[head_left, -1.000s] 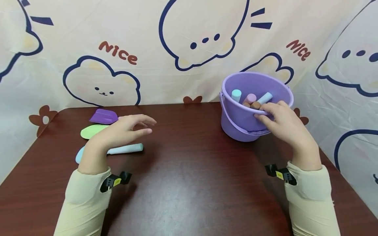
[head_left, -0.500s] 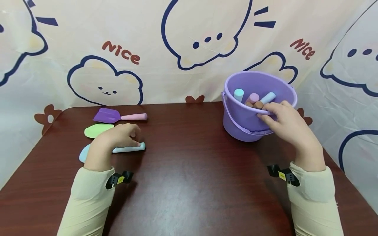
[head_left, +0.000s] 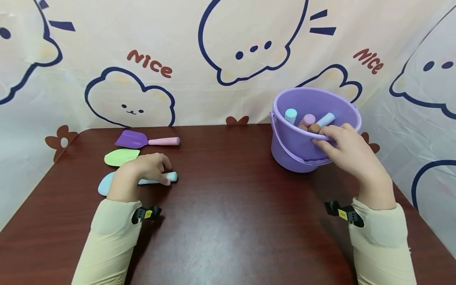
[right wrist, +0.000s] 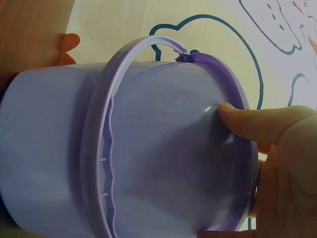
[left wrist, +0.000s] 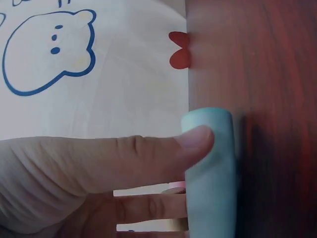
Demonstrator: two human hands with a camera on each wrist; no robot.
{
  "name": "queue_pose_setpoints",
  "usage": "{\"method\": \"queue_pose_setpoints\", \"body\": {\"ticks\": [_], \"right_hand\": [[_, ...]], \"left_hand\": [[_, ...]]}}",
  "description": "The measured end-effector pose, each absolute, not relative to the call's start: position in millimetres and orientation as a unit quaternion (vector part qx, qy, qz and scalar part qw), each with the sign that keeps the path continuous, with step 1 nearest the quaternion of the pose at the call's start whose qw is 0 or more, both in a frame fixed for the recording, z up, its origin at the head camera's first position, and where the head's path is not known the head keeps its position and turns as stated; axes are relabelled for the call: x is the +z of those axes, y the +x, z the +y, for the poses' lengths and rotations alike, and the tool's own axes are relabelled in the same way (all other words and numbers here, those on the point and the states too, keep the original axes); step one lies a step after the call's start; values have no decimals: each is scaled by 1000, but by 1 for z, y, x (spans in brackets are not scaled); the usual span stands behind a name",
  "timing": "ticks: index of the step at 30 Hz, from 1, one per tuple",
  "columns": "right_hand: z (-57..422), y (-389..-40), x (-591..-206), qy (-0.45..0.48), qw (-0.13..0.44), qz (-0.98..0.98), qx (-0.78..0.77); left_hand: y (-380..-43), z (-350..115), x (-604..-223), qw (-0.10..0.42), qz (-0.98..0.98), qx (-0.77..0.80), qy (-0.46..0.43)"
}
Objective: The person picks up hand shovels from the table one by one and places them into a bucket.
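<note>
My left hand (head_left: 144,170) pinches the pale blue handle (left wrist: 212,198) of a blue toy shovel (head_left: 105,184) that lies on the table at the left. The thumb presses close to the handle's end, and the other fingers reach round the far side. Part of the shovel's neck is hidden under the wrist. On the right, my right hand (head_left: 350,158) grips the rim of a purple bucket (head_left: 297,152), thumb on the outer wall (right wrist: 163,139) and fingers over the edge. Its carrying handle (right wrist: 97,124) hangs down against the side.
A purple toy shovel (head_left: 132,139) with a pink handle and a green toy shovel (head_left: 120,157) lie behind the left hand. Several blue, pink and brown sticks (head_left: 308,119) stick up inside the bucket. Printed cloth walls (head_left: 199,103) border the table (head_left: 221,198).
My left hand has come down onto the blue shovel's handle and closed its fingers on it. The right hand stays at the bucket's rim; the view has shifted slightly.
</note>
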State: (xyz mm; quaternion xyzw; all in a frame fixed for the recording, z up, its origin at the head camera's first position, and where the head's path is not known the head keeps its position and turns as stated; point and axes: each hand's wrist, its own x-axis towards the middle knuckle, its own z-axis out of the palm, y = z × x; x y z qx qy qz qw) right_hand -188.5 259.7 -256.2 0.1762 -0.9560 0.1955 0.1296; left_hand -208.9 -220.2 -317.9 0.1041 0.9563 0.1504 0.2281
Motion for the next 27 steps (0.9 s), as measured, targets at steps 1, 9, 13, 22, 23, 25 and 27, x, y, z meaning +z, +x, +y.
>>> {"method": "queue_pose_setpoints", "body": {"ticks": [1,9,13,22,23,25,27], "right_hand": [[260,-188,-256,177,131,-956,195],[259,-187,-256,178,126,-956,195],[258,-186,-256,174,124,-957,198],[259,-187,-256,181,129,-955,196],[259,-187,-256,181,129,-955,197],[259,-187,-256,181,127,-955,199],[259,-186,-256,181,128,-955,197]], "left_hand": [[-209,-219,-318,227,958,140,103],[-208,-212,-319,223,965,84,111],[-208,-212,-320,217,966,80,114],[-210,-210,-322,205,967,65,133],[-210,-210,-322,203,968,63,136],[-211,-210,-323,198,968,62,140],[-212,-211,-325,196,968,66,145]]}}
